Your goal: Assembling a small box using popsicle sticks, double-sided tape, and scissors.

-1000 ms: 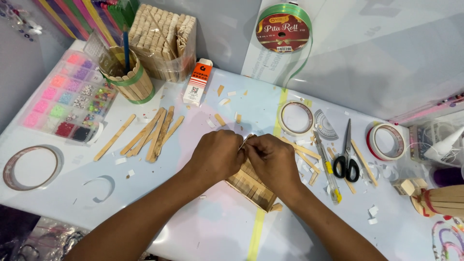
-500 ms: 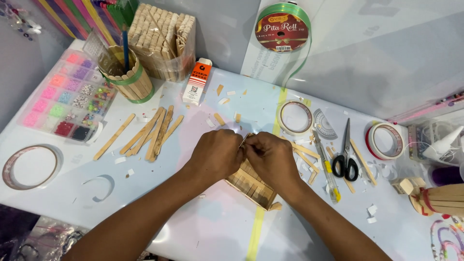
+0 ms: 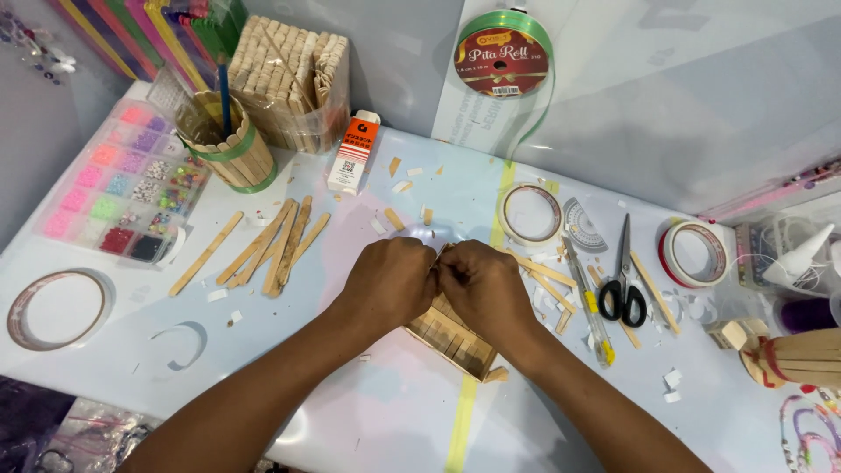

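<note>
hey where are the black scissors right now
In the head view, the black-handled scissors lie on the table right of the right hand, between the yellow utility knife and the red-edged tape roll.

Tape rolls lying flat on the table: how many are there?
3: one tape roll at the far left edge, one just beyond the right hand, one red-rimmed right of the scissors. Clutter may hide others.
</note>
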